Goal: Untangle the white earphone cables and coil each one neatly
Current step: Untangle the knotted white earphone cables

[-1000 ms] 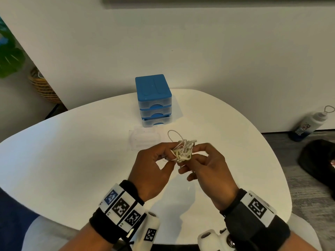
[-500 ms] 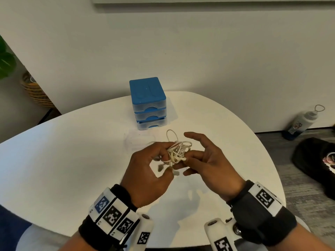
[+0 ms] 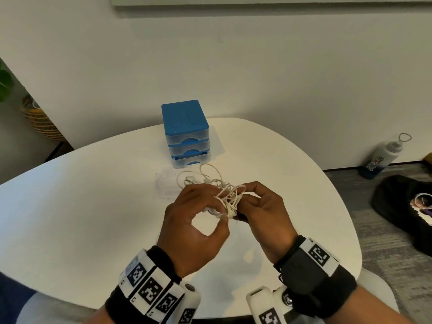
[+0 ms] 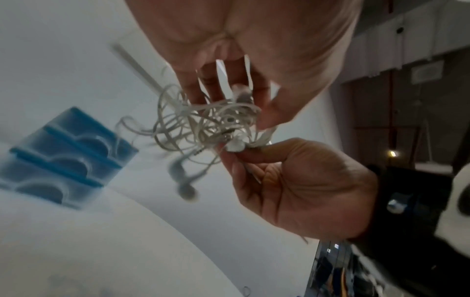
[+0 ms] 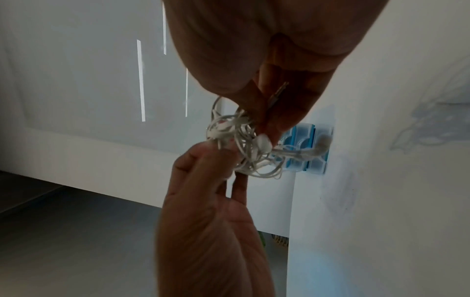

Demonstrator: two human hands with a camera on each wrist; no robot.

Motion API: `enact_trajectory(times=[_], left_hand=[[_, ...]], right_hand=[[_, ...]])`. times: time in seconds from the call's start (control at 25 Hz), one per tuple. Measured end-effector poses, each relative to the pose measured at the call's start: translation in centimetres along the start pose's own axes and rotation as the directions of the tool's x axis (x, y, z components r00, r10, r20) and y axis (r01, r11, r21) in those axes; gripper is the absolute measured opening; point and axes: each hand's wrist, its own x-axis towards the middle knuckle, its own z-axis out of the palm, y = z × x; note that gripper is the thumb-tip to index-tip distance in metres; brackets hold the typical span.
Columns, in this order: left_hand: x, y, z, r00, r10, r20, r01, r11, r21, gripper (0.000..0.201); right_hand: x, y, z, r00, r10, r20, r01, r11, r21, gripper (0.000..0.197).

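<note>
Two hands hold a tangled bundle of white earphone cables (image 3: 228,195) above a white table (image 3: 81,206). The left hand (image 3: 194,230) pinches the tangle at its 7 o'clock side between thumb and fingertips. The right hand (image 3: 261,213) grips it at 4 o'clock, fingers curled. A blue drawer box (image 3: 185,127) stands at the bundle's 11 o'clock.

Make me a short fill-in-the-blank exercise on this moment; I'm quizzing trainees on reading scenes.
1. Both hands hold the white earphone cables as a ____ bundle.
2. The cables are held above the ____ table.
3. The drawer unit behind the left hand and right hand has a ____ top.

Missing words: tangled; white; blue
</note>
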Motion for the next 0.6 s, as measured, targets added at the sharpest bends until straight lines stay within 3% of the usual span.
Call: enact_trajectory(times=[0.08,0.16,0.24,0.36,0.44,0.52,0.56,0.6], left_hand=[[-0.2,0.3,0.0,0.989,-0.121,-0.08,0.11,0.986,-0.129,0.016],[-0.1,0.5,0.1,0.911,-0.358,-0.205,0.302,0.917,-0.26,0.023],[0.4,0.2,0.2,0.815,-0.513,-0.269,0.452,0.854,-0.258,0.022],[0.8,-0.4,0.1,0.749,-0.619,-0.235,0.589,0.785,-0.19,0.014],[1.2,-0.4,0.0,0.657,-0.75,-0.082,0.687,0.64,-0.344,0.014],[2.0,0.3,-0.2,0.535,-0.81,0.241,0.742,0.314,-0.593,0.012],[2.3,0.7,-0.6,0.488,-0.79,0.371,0.753,0.166,-0.637,0.017],[2.6,1.0,-0.9,0.468,-0.766,0.442,0.767,0.102,-0.634,0.024]], right_hand=[[0.0,0.0,0.1,1.0,-0.013,-0.003,0.013,0.999,0.03,0.013],[0.0,-0.1,0.1,1.0,-0.024,-0.007,0.024,0.997,0.068,0.013],[0.0,-0.2,0.1,0.999,-0.041,-0.01,0.042,0.996,0.085,0.017],[0.1,-0.2,0.0,0.996,-0.088,-0.021,0.09,0.993,0.073,0.022],[0.2,-0.2,0.0,0.993,-0.113,-0.034,0.115,0.991,0.067,0.024],[0.3,-0.2,0.0,0.99,-0.139,-0.03,0.14,0.99,0.023,0.025],[0.2,-0.3,0.0,0.988,-0.154,-0.021,0.154,0.988,-0.017,0.027],[0.1,-0.3,0.1,0.986,-0.169,-0.008,0.169,0.984,-0.055,0.029]])
